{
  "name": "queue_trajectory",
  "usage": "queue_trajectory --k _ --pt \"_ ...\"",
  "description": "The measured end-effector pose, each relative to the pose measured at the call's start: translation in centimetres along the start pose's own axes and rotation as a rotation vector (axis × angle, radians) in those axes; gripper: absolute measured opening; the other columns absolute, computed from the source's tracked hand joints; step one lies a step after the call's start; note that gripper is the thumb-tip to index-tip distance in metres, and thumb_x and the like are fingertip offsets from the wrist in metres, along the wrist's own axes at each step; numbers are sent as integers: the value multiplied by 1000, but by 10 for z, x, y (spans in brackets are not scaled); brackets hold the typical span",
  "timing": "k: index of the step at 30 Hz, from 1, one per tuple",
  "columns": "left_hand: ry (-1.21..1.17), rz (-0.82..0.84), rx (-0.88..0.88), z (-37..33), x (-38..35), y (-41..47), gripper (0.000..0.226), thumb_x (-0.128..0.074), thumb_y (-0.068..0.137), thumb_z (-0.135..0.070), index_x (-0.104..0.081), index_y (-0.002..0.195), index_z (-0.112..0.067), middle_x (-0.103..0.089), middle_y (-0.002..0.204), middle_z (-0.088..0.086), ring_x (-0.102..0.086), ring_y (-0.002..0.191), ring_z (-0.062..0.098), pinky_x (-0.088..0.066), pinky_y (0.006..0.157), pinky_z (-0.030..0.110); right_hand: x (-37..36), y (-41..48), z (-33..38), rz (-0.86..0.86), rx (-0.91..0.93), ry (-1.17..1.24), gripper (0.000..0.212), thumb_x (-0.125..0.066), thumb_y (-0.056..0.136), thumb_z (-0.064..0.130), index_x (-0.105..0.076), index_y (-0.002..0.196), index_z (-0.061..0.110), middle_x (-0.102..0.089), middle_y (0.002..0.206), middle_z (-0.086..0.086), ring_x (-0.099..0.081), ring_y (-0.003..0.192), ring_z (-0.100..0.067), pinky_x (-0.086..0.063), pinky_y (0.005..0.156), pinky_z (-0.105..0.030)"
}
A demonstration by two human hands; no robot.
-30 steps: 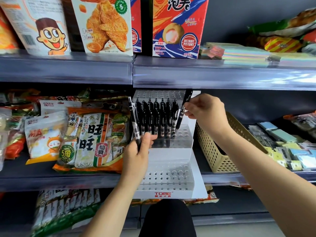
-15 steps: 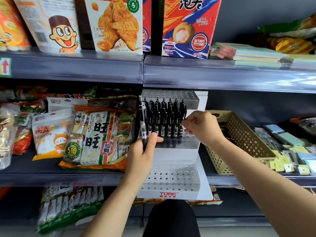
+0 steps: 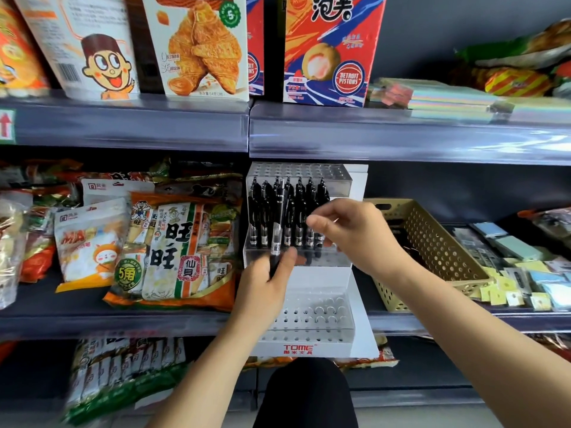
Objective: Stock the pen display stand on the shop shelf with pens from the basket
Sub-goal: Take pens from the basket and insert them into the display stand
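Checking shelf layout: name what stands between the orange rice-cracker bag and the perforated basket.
The white pen display stand, holding black pens; head view shows it.

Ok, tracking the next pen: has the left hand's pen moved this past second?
Yes. The pen in the left hand went right, from the stand's left edge to in front of the stocked pens.

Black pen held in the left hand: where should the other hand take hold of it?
Pinch the black plastic pen on its bare upper barrel, above the clear grip section, coming from the front right. It stands nearly upright. The left hand wraps its lower end, and the row of black pens in the white display stand blocks the back.
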State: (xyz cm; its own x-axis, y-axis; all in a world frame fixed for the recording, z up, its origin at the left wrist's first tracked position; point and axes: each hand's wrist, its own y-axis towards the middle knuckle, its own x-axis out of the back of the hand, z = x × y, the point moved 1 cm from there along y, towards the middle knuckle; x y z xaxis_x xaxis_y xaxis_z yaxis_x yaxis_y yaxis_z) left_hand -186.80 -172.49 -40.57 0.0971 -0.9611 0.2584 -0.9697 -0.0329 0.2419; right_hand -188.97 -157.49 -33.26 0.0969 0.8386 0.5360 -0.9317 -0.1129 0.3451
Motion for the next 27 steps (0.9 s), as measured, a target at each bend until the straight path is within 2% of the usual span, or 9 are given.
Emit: queue_trajectory --k 2,5,7,10,13,16,18,22,27 --pt "5 45 -38 -3 -4 -2 28 -47 94 -36 -57 69 -26 -55 48 -25 -50 51 -8 -32 49 8 -4 -4 5 87 -35 124 6 -69 83 22 -66 87 18 -65 71 3 -58 52 -2 -46 50 -17" --pt "3 113 -77 -4 -11 -4 41 -42 87 -49 -70 89 -19 -68 81 -22 -58 70 -7 -37 61 6 -5 -8 7 144 -81 262 6 -67 84 11 -62 87 8 -63 69 -3 -59 52 -4 -45 48 -16" --pt "-2 134 -62 -4 -14 -6 45 -40 84 -52 -70 90 -19 -67 80 -22 -57 66 -1 -38 58 8 -4 -10 7 162 -101 324 5 -65 85 7 -60 83 7 -62 66 -4 -58 51 -5 -45 47 -16" --pt "5 161 -60 -2 -16 -8 38 -39 83 -54 -66 87 -28 -68 82 -19 -58 73 2 -39 62 7 -2 -14 5 196 -118 391 9 -63 86 6 -58 79 9 -60 66 -8 -58 53 -8 -46 49 -16" --pt "9 186 -64 -1 -17 -7 29 -43 80 -56 -57 84 -32 -60 76 -16 -52 66 4 -39 62 14 2 -13 4 201 -125 450 13 -61 87 5 -55 77 10 -60 71 -12 -61 57 -12 -46 49 -17" --pt "-34 189 -67 5 -15 -6 46 -49 78 -54 -50 118 -32 -58 105 -9 -54 93 -2 -45 75 11 17 -5 4 56 -101 482 13 -60 87 5 -56 76 10 -64 69 -6 -62 58 -12 -47 50 -18" --pt "-34 111 -57 13 -10 -4 53 -53 78 -49 -46 127 -30 -56 103 -2 -54 98 5 -44 73 9 30 1 3 -92 -71 466 12 -60 87 6 -56 77 9 -64 68 -2 -63 60 -11 -49 52 -19" --pt "40 -44 -62 27 -1 -1 41 -60 87 -31 -51 126 -24 -55 100 0 -53 96 8 -43 70 6 40 9 0 -234 -4 327 16 -61 89 8 -54 76 14 -65 74 -5 -66 67 -16 -52 56 -21" --pt "67 -97 -44 32 7 0 33 -60 89 -23 -53 122 -24 -54 103 1 -51 96 4 -39 67 0 28 9 -9 -243 64 66 7 -63 88 13 -59 83 10 -66 75 -3 -67 74 -21 -57 63 -28"
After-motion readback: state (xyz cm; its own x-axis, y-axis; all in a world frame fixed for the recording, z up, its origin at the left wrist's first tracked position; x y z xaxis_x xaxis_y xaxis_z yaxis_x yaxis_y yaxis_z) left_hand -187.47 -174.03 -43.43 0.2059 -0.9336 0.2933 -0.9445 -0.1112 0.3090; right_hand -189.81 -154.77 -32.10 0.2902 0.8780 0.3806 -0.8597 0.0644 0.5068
